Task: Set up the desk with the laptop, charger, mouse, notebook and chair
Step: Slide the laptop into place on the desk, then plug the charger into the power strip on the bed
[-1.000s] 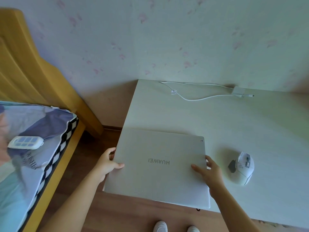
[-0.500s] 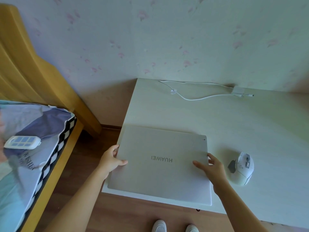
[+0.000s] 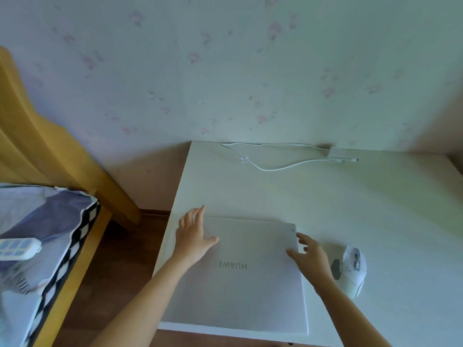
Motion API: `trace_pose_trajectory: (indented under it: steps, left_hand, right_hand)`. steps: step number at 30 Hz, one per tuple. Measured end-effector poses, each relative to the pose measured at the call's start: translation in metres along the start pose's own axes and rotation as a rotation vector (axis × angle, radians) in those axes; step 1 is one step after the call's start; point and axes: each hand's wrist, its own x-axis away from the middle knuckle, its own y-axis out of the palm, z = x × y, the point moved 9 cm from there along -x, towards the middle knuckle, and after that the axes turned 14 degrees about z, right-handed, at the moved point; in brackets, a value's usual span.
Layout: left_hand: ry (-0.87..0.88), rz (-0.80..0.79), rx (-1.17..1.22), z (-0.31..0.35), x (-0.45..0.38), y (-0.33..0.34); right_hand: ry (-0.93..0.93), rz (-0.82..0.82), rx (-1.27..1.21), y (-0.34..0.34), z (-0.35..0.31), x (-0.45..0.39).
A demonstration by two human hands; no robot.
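The flat silver closed laptop (image 3: pixel 240 276) is lying on the pale white bench (image 3: pixel 350 209), low in the middle of the frame. To do this step well, it should be slid gently and squared with the bench edge, and kept off the white rounded mouse (image 3: pixel 352 270) just to its right. The left hand (image 3: pixel 194 236) is laid flat on the lid's far left corner, fingers straight. The right hand (image 3: pixel 309 256) is spread loosely over the right edge; nothing is gripped.
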Motion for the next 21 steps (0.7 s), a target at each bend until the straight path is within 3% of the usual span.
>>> trace_pose_trajectory:
  steps: [9,21]
  left_hand:
    - [0.248,-0.003,0.046,0.151,-0.089,0.038]
    - [0.57,-0.078,0.001,0.325,-0.21,0.132]
  right_hand:
    - [-0.125,0.081,0.019,-0.026,-0.04,-0.108]
    - [0.033,0.241,0.006,-0.059,-0.028,-0.292]
